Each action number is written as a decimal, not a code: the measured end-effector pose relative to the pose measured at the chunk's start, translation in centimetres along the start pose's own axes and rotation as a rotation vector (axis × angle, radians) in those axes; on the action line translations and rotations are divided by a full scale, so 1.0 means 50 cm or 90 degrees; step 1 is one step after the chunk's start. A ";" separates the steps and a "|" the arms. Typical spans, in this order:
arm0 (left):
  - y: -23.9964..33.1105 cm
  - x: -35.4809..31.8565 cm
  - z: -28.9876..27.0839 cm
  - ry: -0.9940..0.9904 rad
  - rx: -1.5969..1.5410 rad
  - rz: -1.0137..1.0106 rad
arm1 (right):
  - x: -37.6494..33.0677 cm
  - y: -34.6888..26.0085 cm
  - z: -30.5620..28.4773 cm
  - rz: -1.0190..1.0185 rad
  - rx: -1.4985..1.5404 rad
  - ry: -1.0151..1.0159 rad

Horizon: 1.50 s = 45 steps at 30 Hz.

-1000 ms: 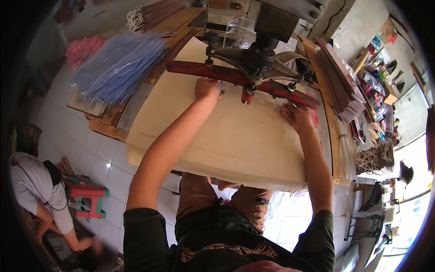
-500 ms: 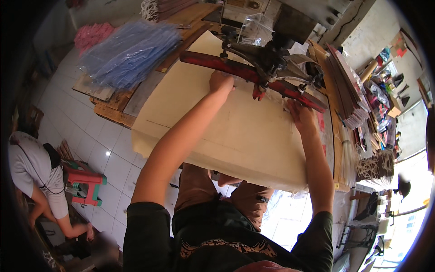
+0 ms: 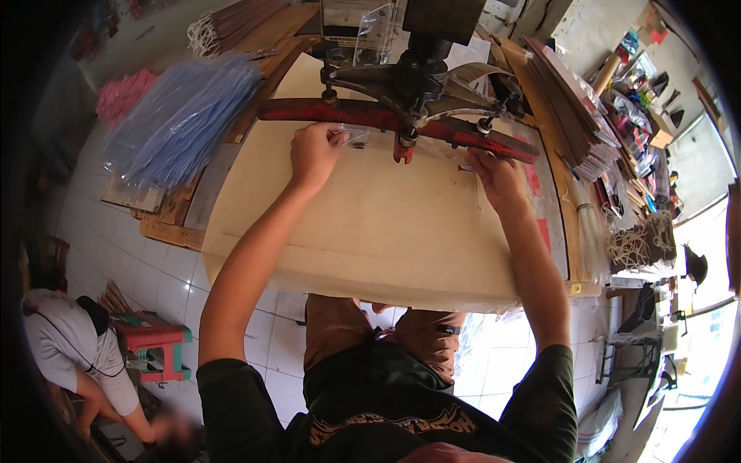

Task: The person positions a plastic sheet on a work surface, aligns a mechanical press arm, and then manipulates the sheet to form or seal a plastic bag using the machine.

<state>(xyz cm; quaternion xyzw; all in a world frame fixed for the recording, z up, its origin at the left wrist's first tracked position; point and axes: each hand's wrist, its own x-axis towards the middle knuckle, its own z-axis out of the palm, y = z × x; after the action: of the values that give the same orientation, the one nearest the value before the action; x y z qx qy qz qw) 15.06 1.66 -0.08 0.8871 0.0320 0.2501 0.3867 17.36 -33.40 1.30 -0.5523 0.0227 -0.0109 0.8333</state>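
A red metal bar (image 3: pixel 340 110) on a dark press head (image 3: pixel 426 85) spans the far part of a cream sheet (image 3: pixel 386 224) on the table. Just in front of its left half, my left hand (image 3: pixel 312 157) is closed, with thumb and fingers pinching the edge of a clear plastic sheet (image 3: pixel 356 134). The plastic is hard to see and runs under the bar. My right hand (image 3: pixel 502 181) is by the bar's right end, its fingers bent at the near edge of the plastic. The bar partly hides those fingertips.
Blue clear plastic sheets (image 3: pixel 181 119) are stacked at the left, beside a pink bundle (image 3: pixel 123 96). Brown flat pieces with white cords (image 3: pixel 567 104) lie along the right edge. A person (image 3: pixel 85 347) bends low at the lower left near a red and green stool (image 3: pixel 158 343).
My left hand has moved left along the bar, and the plastic at its fingertips shows more plainly. My right hand stays near the bar's right end. The whole view has shifted a little.
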 end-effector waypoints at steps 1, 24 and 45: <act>0.005 -0.001 0.003 0.004 -0.003 -0.017 | 0.002 0.001 -0.006 -0.008 0.003 -0.011; -0.050 -0.036 0.014 -0.165 0.219 0.231 | -0.004 0.017 -0.009 0.000 0.023 -0.001; 0.010 -0.041 0.005 -0.278 0.394 0.161 | -0.123 -0.036 -0.026 0.018 -0.256 0.034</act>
<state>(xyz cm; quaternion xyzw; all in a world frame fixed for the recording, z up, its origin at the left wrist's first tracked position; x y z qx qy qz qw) 13.31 0.63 -0.73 0.9909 -0.0867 0.0799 0.0650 11.15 -35.04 2.61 -0.7065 0.0544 -0.0092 0.7056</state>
